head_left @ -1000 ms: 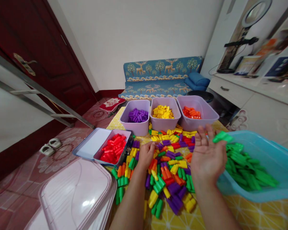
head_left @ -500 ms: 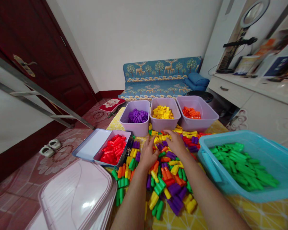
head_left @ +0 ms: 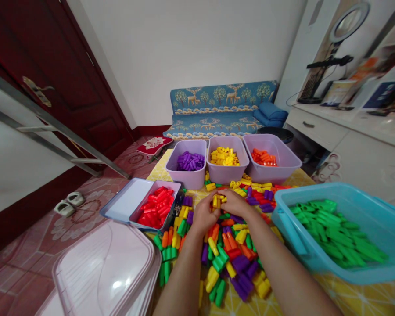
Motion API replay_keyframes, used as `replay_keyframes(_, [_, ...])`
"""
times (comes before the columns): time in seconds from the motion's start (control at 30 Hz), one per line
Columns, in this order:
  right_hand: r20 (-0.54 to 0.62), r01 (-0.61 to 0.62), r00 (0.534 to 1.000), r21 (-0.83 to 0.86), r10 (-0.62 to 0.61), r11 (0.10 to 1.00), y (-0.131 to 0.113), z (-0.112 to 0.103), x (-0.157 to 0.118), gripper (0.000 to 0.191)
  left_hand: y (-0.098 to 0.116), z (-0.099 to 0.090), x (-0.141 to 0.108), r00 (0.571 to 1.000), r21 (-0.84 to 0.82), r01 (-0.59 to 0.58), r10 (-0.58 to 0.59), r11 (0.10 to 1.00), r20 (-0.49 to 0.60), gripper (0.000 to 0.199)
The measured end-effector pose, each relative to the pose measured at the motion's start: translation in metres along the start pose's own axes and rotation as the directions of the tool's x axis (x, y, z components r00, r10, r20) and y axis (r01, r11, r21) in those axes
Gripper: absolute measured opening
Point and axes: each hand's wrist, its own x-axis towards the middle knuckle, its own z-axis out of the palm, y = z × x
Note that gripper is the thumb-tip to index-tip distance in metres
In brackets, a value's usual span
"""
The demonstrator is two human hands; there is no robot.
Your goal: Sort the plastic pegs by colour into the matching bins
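Both hands have drawn together since the earlier frame: the right hand (head_left: pixel 233 202), which was spread open over the pile, now meets the left hand (head_left: pixel 203 215), and a few yellow pieces (head_left: pixel 216 201) show between them. From where I stand, the forearms come in from the near edge and converge, the left slanting up to the right, the right reaching across more steeply to the left, wrists low over the bench (head_left: pixel 352 292) with its yellow patterned cloth. The left fingers are curled round the yellow pieces, thumb on the near side; the right fingers bend down against those same pieces, though I can't tell whether they grip them.

Under and around the hands spreads the mixed pile (head_left: pixel 232 252) of yellow, purple, green, orange and red pieces. Beyond it stand three lilac bins: one with purple pieces (head_left: pixel 191 161), one with yellow, one with orange (head_left: pixel 264 157). To the left, red pieces (head_left: pixel 156 206) fill an open tin (head_left: pixel 127 199), with pale lids (head_left: pixel 108 263) stacked nearer. At the right sits a turquoise tub (head_left: pixel 371 219) of green pieces (head_left: pixel 335 232). Labels on the cabinet's containers (head_left: pixel 339 93) are too blurred to read.
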Motion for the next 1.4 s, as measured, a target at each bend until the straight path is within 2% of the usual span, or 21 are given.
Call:
replay_keyframes(0.07, [-0.004,0.025,1.000,0.059,-0.025,0.998,-0.001,0.000,-0.008,0.044,0.002,-0.001,0.000,1.000,-0.082,-0.009,0.008,0.997,-0.003,0.056])
replay_keyframes(0.23, [-0.100,0.098,0.992,0.276,-0.073,0.956,0.000,0.003,-0.034,0.036,0.010,-0.007,-0.001,0.999,-0.249,0.041,-0.039,0.968,0.012,0.031])
replay_keyframes(0.33, [-0.065,0.051,0.997,0.378,-0.028,0.925,0.003,0.005,-0.047,0.032,0.013,-0.010,-0.002,0.997,-0.292,0.079,-0.068,0.953,0.047,0.034])
replay_keyframes(0.47, [-0.001,0.009,1.000,0.453,-0.009,0.891,0.005,0.004,-0.059,0.031,0.015,-0.012,-0.004,0.996,-0.268,0.090,-0.080,0.959,0.049,0.040])
replay_keyframes(0.57, [0.021,0.023,0.999,0.448,-0.037,0.894,0.002,-0.004,-0.066,0.027,0.012,-0.010,-0.003,0.996,-0.279,0.086,-0.077,0.956,0.044,0.037])
replay_keyframes(0.7, [0.006,0.049,0.998,0.346,-0.055,0.937,-0.005,-0.023,-0.076,0.025,0.006,-0.003,-0.002,0.991,-0.343,0.132,-0.120,0.930,0.056,0.031])
replay_keyframes(0.87, [0.055,0.030,0.998,0.245,-0.045,0.969,-0.006,-0.042,-0.072,0.022,0.004,0.000,-0.001,0.990,-0.373,0.132,-0.144,0.919,-0.006,0.029])
replay_keyframes(0.9, [0.005,0.018,1.000,0.252,-0.020,0.968,-0.007,-0.046,-0.068,0.020,0.004,0.000,-0.001,0.988,-0.371,0.130,-0.150,0.920,-0.024,0.029])
replay_keyframes(0.97, [-0.217,0.026,0.974,0.366,0.058,0.930,-0.012,-0.053,-0.058,0.022,0.006,-0.002,-0.001,0.986,-0.347,0.117,-0.150,0.930,-0.070,0.028])
replay_keyframes(1.0, [-0.360,0.074,0.927,0.450,0.105,0.890,-0.015,-0.057,-0.053,0.027,0.007,-0.003,0.000,0.984,-0.327,0.108,-0.147,0.939,-0.097,0.027])
replay_keyframes(1.07, [-0.584,0.232,0.791,0.561,0.182,0.794,-0.023,-0.060,-0.047,0.039,0.007,-0.004,0.000,0.978,-0.298,0.092,-0.143,0.950,-0.151,0.027])
replay_keyframes(1.1, [-0.636,0.289,0.746,0.577,0.198,0.764,-0.026,-0.059,-0.045,0.043,0.007,-0.004,0.000,0.974,-0.302,0.088,-0.146,0.949,-0.173,0.027])
replay_keyframes(1.13, [-0.649,0.305,0.735,0.576,0.197,0.759,-0.028,-0.056,-0.045,0.045,0.006,-0.004,0.000,0.971,-0.319,0.085,-0.151,0.944,-0.188,0.028])
replay_keyframes(1.17, [-0.629,0.283,0.756,0.566,0.184,0.774,-0.029,-0.050,-0.045,0.044,0.005,-0.004,0.000,0.968,-0.344,0.079,-0.154,0.936,-0.197,0.029])
replay_keyframes(1.2, [-0.578,0.231,0.799,0.551,0.167,0.802,-0.029,-0.043,-0.047,0.042,0.004,-0.003,0.000,0.967,-0.371,0.072,-0.156,0.926,-0.203,0.029])
replay_keyframes(1.27, [-0.426,0.095,0.893,0.497,0.147,0.863,-0.027,-0.025,-0.050,0.037,0.003,-0.003,0.000,0.966,-0.418,0.057,-0.156,0.906,-0.206,0.028])
replay_keyframes(1.3, [-0.356,0.037,0.923,0.466,0.149,0.884,-0.026,-0.016,-0.051,0.037,0.003,-0.002,0.000,0.967,-0.438,0.051,-0.155,0.897,-0.205,0.028])
replay_keyframes(1.4, [-0.264,-0.034,0.949,0.455,0.172,0.890,-0.026,0.004,-0.055,0.040,0.005,-0.003,0.000,0.967,-0.500,0.044,-0.163,0.865,-0.197,0.029])
